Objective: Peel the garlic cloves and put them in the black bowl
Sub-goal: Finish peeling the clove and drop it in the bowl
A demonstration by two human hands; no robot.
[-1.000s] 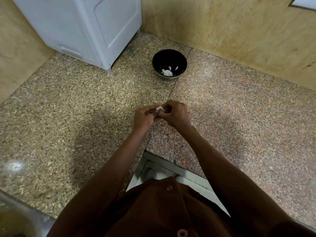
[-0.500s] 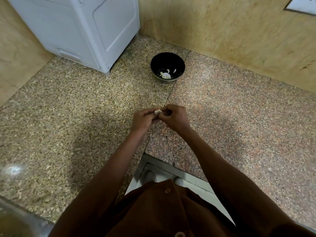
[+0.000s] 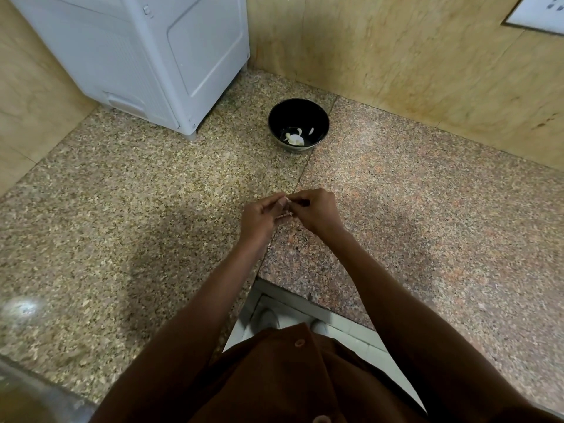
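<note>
My left hand [image 3: 262, 215] and my right hand [image 3: 317, 211] meet above the granite counter, fingertips together. Between them they pinch a small pale garlic clove [image 3: 287, 200], mostly hidden by my fingers; a bit of thin skin shows below it. The black bowl [image 3: 298, 109] stands farther back on the counter, near the wall corner, well apart from my hands. Several white garlic pieces [image 3: 295, 138] lie on its bottom.
A white appliance [image 3: 146, 56] stands at the back left on the counter, close to the bowl. Beige stone walls close off the back and the left. The counter's front edge has a notch [image 3: 305, 297] where I stand; a steel rim shows at the bottom left.
My hands have stayed together on the clove; the fingers have shifted so less of the clove shows. The camera has tilted slightly, so the bowl sits a little lower in view.
</note>
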